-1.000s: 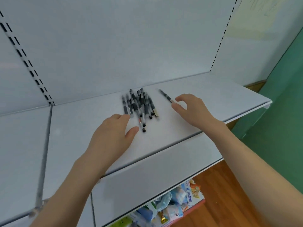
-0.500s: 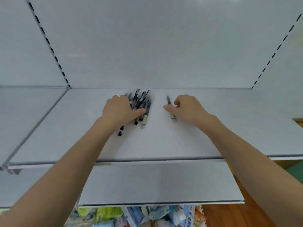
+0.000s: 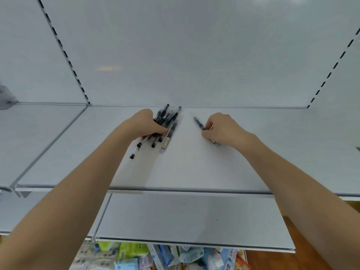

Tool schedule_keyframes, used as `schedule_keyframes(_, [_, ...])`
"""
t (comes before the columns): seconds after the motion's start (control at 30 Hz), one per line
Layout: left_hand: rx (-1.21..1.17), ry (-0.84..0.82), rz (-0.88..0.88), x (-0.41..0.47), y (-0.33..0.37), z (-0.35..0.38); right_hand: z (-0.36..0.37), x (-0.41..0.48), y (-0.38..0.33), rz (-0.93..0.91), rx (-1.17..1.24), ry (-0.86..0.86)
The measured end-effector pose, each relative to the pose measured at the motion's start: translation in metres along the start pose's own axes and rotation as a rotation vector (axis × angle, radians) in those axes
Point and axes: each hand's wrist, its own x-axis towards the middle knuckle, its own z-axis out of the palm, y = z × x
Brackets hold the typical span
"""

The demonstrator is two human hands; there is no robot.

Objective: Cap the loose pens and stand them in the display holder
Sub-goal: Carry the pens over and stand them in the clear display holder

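A bundle of several black-and-clear pens (image 3: pixel 169 121) lies on the white shelf (image 3: pixel 187 164), near the back wall. My left hand (image 3: pixel 145 124) is on the bundle's left side, fingers curled round several of the pens; their ends stick out below my palm. A single pen (image 3: pixel 199 123) lies apart to the right, pointing up-left. My right hand (image 3: pixel 224 128) pinches it at its near end between thumb and fingers. No display holder is in view.
The shelf has a back panel with slotted uprights (image 3: pixel 64 53) at left and right. A lower shelf (image 3: pixel 191 217) juts out below. Under it lie colourful packaged goods (image 3: pixel 155 256). A grey object (image 3: pixel 5 98) sits at the far left edge.
The camera has swung to face the shelf squarely. My left hand has closed over the pen bundle and my right hand has taken hold of the single pen.
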Motion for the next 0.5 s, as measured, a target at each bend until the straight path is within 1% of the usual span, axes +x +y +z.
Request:
schedule_keyframes(0.17, [-0.019,-0.009,-0.024,-0.005,0.007,-0.002,-0.003,0.0,0.001,0.004,-0.035,-0.014])
schedule_keyframes(0.23, [-0.07,-0.014,-0.035,-0.004,0.008,0.0,-0.005,-0.002,0.001,0.015,-0.033,-0.015])
schedule_keyframes(0.3, [-0.203,-0.003,-0.047,-0.002,0.006,0.001,-0.006,-0.004,0.005,0.02,-0.006,-0.013])
schedule_keyframes(0.4, [-0.404,0.059,-0.039,-0.003,0.001,0.0,-0.009,-0.009,0.011,0.03,0.039,-0.001])
schedule_keyframes(0.47, [-0.587,0.096,-0.006,-0.008,-0.001,-0.004,-0.013,-0.015,0.011,0.013,0.157,0.065])
schedule_keyframes(0.5, [-0.701,0.11,0.008,-0.013,-0.001,-0.007,-0.014,-0.018,0.009,-0.008,0.265,0.108])
